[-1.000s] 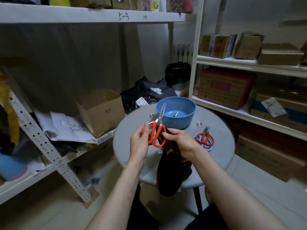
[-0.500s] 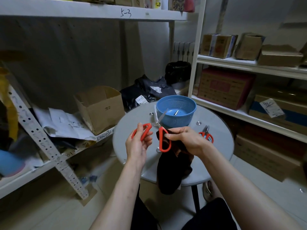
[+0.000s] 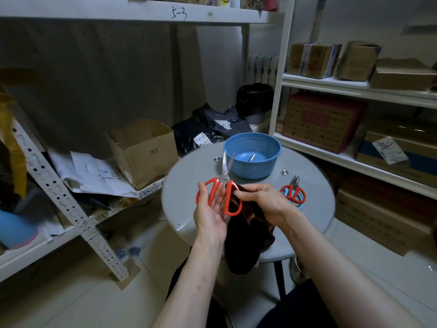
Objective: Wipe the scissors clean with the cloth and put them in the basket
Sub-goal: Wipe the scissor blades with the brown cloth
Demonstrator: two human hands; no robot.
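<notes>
A person sits at a small round tabletop (image 3: 186,183) in a storeroom, partway through cleaning a pair of scissors (image 3: 225,179). Nearest, a dark cloth (image 3: 243,247) hangs from under the right hand (image 3: 264,202) and droops over the tabletop's near edge. That hand pinches the cloth's upper part against the scissors' right red handle. The left hand (image 3: 209,210), palm up, holds the left handle, thumb laid over the loop and fingers behind it. The scissors are held up between the two hands, above the tabletop, with the blades pointing away and parted in a narrow V.

Just past the right hand's knuckles, a second pair (image 3: 293,194) with red handles lies flat on the tabletop. Beyond the blade tips stands the blue basket (image 3: 254,170). A small bright metal piece shows inside it; what it is cannot be told.

By the look of it the wiping is under way at the handles, and the blades appear not yet done. The drop into the basket is left to do, and the second pair probably awaits the same.

A second ago the scissors were closed. Half a second ago the handles were pulled well apart. Now they have come partly back together, and the cloth has stayed at the right handle throughout.

Farther off, beyond the left hand, an open carton (image 3: 144,150) sits on a low shelf, and boxes fill the shelves (image 3: 354,86) beyond the right.
</notes>
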